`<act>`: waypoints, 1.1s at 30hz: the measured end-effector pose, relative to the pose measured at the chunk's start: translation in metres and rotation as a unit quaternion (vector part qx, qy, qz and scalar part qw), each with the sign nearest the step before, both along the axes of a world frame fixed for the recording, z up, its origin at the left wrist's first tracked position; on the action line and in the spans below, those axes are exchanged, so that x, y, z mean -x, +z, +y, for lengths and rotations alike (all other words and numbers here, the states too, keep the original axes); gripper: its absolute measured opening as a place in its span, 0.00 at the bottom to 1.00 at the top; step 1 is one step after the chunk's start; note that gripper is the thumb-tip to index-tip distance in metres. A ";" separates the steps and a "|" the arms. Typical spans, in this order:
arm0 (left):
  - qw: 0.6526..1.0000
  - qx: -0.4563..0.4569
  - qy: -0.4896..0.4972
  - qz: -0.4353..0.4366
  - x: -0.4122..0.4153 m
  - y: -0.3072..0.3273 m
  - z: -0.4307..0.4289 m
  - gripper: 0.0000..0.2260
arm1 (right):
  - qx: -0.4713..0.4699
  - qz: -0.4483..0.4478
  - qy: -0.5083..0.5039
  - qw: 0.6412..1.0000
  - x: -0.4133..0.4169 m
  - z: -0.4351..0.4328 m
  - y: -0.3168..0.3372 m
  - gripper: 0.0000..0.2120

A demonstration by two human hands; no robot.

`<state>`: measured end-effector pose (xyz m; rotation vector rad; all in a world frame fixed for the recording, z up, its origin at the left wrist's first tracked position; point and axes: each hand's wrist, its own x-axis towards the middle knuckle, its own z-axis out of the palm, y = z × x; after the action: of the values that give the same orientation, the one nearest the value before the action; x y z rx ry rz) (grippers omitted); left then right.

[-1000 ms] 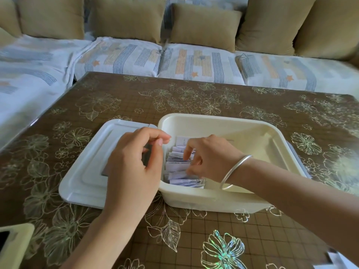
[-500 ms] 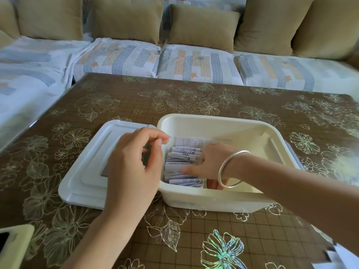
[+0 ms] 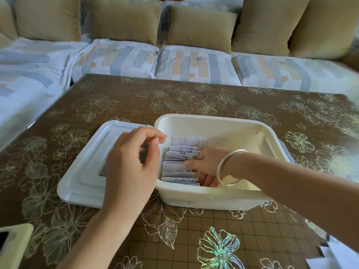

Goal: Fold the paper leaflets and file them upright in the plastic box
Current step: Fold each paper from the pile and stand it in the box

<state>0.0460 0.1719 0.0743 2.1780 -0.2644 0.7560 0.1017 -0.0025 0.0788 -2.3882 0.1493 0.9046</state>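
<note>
A cream plastic box (image 3: 213,121) stands open on the table. Several folded paper leaflets (image 3: 174,164) stand upright in a row against its left wall. My right hand (image 3: 207,164), with a silver bangle on the wrist, reaches down inside the box. Its straight fingers press against the right side of the row. My left hand (image 3: 130,164) hovers over the box's left rim with loosely curled fingers. Thumb and forefinger are close together, and nothing shows between them.
The box's white lid (image 3: 83,171) lies flat just left of the box, with a dark flat thing on it partly under my left hand. A cream device (image 3: 13,245) sits at the near left corner. Loose paper (image 3: 334,257) lies at the near right. A sofa (image 3: 194,65) runs behind the table.
My right hand has dropped from the tops of the leaflets deeper into the box, and its fingers now lie along the row's right side. My left hand has stayed put.
</note>
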 end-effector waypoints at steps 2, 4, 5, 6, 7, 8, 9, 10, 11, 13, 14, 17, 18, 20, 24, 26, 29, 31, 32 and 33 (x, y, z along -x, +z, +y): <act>1.000 0.010 -0.008 0.019 -0.001 0.003 0.001 0.07 | -0.003 0.010 -0.001 1.000 0.002 0.002 0.008 0.23; 0.995 0.063 -0.041 0.072 -0.002 0.010 0.003 0.07 | -0.011 0.012 -0.011 1.000 0.007 0.000 0.021 0.22; 0.990 0.091 -0.056 0.095 -0.002 0.013 0.005 0.08 | -0.023 -0.001 -0.019 1.000 0.009 -0.003 0.029 0.20; 0.987 0.107 -0.064 0.103 0.000 0.017 0.007 0.08 | -0.044 -0.029 -0.030 0.998 0.013 -0.009 0.036 0.18; 0.987 0.107 -0.065 0.097 0.005 0.022 0.007 0.08 | -0.071 -0.073 -0.041 0.994 0.020 -0.017 0.045 0.17; 0.990 0.096 -0.059 0.084 0.010 0.026 0.007 0.08 | -0.100 -0.128 -0.050 0.985 0.028 -0.027 0.052 0.14; 0.992 0.086 -0.056 0.068 0.019 0.030 0.003 0.08 | -0.128 -0.187 -0.063 0.972 0.042 -0.038 0.059 0.12; 0.994 0.082 -0.059 0.049 0.028 0.033 -0.002 0.07 | -0.161 -0.241 -0.082 0.953 0.058 -0.050 0.064 0.09; 0.993 0.087 -0.071 0.027 0.040 0.035 -0.011 0.07 | -0.197 -0.283 -0.109 0.932 0.079 -0.063 0.067 0.08; 0.988 0.102 -0.112 -0.011 0.066 0.035 -0.033 0.06 | -0.271 -0.325 -0.169 0.890 0.121 -0.086 0.063 0.07; 0.984 0.107 -0.142 -0.018 0.080 0.031 -0.047 0.06 | -0.288 -0.337 -0.206 0.872 0.145 -0.098 0.056 0.07; 0.967 0.098 -0.236 0.019 0.117 0.008 -0.089 0.05 | -0.151 -0.411 -0.288 0.851 0.202 -0.129 0.004 0.09; 0.961 0.088 -0.257 0.044 0.129 -0.002 -0.102 0.05 | -0.029 -0.447 -0.277 0.850 0.222 -0.138 -0.016 0.08; 0.954 0.065 -0.278 0.092 0.148 -0.025 -0.119 0.06 | 0.191 -0.466 -0.230 0.833 0.255 -0.147 -0.048 0.06; 0.946 0.044 -0.288 0.144 0.173 -0.059 -0.128 0.07 | 0.313 -0.364 -0.196 0.855 0.287 -0.144 -0.089 0.33; 0.953 0.037 -0.262 0.147 0.180 -0.068 -0.123 0.07 | 0.308 -0.365 -0.155 0.865 0.292 -0.132 -0.095 0.38; 0.971 0.000 -0.199 0.128 0.186 -0.080 -0.111 0.07 | 0.236 -0.403 -0.076 0.881 0.295 -0.105 -0.095 0.34; 0.978 -0.051 -0.172 0.110 0.188 -0.086 -0.102 0.08 | 0.178 -0.411 -0.046 0.893 0.294 -0.085 -0.093 0.31; 0.978 -0.076 -0.165 0.104 0.189 -0.088 -0.098 0.08 | 0.151 -0.418 -0.037 0.895 0.293 -0.076 -0.092 0.29; 0.977 -0.100 -0.161 0.100 0.189 -0.091 -0.095 0.09 | 0.127 -0.424 -0.028 0.897 0.292 -0.070 -0.091 0.27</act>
<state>-0.1426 0.0773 -0.0165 2.3010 -0.5942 0.3385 -0.1900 -0.0723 -0.0120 -2.7728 -0.0116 -0.2550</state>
